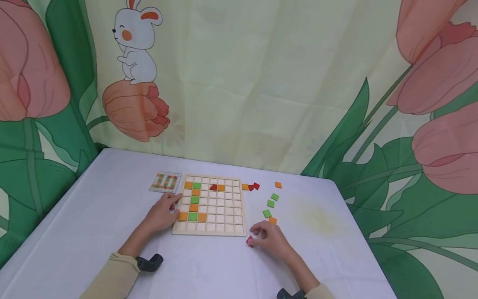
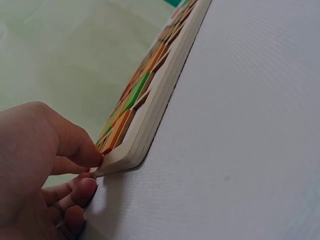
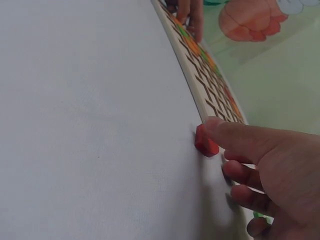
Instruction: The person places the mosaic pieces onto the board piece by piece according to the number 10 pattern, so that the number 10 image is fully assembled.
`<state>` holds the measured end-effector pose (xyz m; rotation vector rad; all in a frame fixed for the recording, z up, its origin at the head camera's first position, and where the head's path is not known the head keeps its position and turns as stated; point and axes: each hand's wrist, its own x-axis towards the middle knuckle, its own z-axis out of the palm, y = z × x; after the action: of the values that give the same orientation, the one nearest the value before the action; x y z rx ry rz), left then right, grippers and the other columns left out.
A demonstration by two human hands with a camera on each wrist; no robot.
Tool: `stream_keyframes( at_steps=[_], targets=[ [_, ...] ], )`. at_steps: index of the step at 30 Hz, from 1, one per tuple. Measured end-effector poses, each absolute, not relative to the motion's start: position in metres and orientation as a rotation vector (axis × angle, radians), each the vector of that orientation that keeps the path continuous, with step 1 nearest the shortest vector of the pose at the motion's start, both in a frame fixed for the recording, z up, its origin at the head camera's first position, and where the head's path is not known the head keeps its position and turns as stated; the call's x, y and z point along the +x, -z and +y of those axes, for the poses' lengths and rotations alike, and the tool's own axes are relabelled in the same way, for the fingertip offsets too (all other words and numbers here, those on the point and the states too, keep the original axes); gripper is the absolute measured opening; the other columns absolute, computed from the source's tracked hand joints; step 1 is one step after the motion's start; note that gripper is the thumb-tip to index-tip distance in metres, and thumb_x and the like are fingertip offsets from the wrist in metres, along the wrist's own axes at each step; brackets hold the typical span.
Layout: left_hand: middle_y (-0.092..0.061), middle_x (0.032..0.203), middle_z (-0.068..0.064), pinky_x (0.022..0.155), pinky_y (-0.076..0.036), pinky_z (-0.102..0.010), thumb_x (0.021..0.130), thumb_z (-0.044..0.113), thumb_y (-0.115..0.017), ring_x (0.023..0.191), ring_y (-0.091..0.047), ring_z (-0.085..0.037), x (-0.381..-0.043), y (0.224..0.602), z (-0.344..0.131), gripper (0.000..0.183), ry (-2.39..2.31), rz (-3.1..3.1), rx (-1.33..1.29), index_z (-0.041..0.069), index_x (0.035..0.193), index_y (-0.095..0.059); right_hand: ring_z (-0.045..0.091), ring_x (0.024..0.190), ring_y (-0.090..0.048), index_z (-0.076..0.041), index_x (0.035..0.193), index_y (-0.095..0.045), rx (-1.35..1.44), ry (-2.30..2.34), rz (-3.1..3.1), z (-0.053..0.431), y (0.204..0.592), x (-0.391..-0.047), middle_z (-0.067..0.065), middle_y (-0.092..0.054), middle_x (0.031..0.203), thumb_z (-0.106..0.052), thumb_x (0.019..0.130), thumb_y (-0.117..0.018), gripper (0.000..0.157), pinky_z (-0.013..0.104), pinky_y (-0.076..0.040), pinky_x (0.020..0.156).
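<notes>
The red tile was just beside the near right corner of the board, on the bench. The thumb of the right hand touched it, while the other fingers were loosely curled and a gap showed between thumb and forefinger, so I judged that the tile was touched and not pinched. The left hand rested on the left rim of the board, its thumb and forefinger spread apart, and it had hold of no tile. On the board, orange and green tiles made a column with short rows at its two ends; further right, a red piece and an orange tile sat side by side. The work seemed to me partly done, because many cells carried no tile and several pieces lay outside: two red pieces, three green tiles and some orange ones. The card beyond the left hand showed a coloured pattern, too small to compare cell by cell. Behind the bench hung a curtain.
</notes>
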<state>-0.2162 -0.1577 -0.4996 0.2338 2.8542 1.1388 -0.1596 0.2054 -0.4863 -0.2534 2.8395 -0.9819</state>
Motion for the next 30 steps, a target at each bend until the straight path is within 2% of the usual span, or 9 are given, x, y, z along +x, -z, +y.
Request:
stream_keyframes(
  at_steps=[4, 11, 16, 23, 30],
  targets=[
    [-0.045, 0.104, -0.01, 0.061, -0.035, -0.028, 0.086, 0.011, -0.06, 0.08, -0.043, -0.018, -0.215, 0.5, -0.159, 0.06, -1.151, 2.853, 0.228, 0.002, 0.143, -0.044, 0.014, 0.077, -0.05, -0.018, 0.101, -0.071, -0.268, 0.969, 2.817, 0.205, 0.484, -0.158, -0.005, -0.058, 0.085, -0.029, 0.071, -0.085, 0.035, 0.018, -0.044, 0.061],
    [-0.046, 0.104, -0.009, 0.06, -0.034, -0.026, 0.086, 0.011, -0.06, 0.08, -0.043, -0.017, -0.216, 0.503, -0.158, 0.059, -1.138, 2.873, 0.234, 0.003, 0.143, -0.045, 0.012, 0.074, -0.051, -0.018, 0.1, -0.074, -0.314, 0.865, 2.841, 0.205, 0.479, -0.163, -0.008, -0.063, 0.086, -0.02, 0.076, -0.081, 0.025, 0.018, -0.044, 0.061],
    [-0.046, 0.106, -0.01, 0.06, -0.034, -0.026, 0.086, 0.011, -0.06, 0.08, -0.043, -0.017, -0.216, 0.502, -0.158, 0.06, -1.146, 2.877, 0.239, 0.003, 0.143, -0.045, 0.011, 0.077, -0.052, -0.017, 0.103, -0.074, -0.368, 0.832, 2.883, 0.205, 0.479, -0.168, -0.008, -0.065, 0.089, -0.016, 0.079, -0.078, 0.024, 0.018, -0.046, 0.063],
    [-0.046, 0.106, -0.01, 0.06, -0.034, -0.026, 0.086, 0.011, -0.06, 0.08, -0.043, -0.017, -0.216, 0.503, -0.159, 0.059, -1.144, 2.879, 0.244, 0.002, 0.142, -0.046, 0.011, 0.079, -0.051, -0.017, 0.109, -0.073, -0.358, 0.805, 2.894, 0.204, 0.482, -0.171, -0.007, -0.063, 0.092, -0.021, 0.076, -0.081, 0.034, 0.018, -0.046, 0.063],
    [-0.046, 0.106, -0.01, 0.06, -0.034, -0.027, 0.086, 0.011, -0.06, 0.08, -0.043, -0.017, -0.218, 0.504, -0.158, 0.059, -1.131, 2.883, 0.234, 0.003, 0.142, -0.046, 0.01, 0.078, -0.05, -0.018, 0.103, -0.075, -0.366, 0.781, 2.914, 0.202, 0.483, -0.173, -0.007, -0.06, 0.087, -0.021, 0.078, -0.079, 0.026, 0.018, -0.045, 0.062]
  ],
)
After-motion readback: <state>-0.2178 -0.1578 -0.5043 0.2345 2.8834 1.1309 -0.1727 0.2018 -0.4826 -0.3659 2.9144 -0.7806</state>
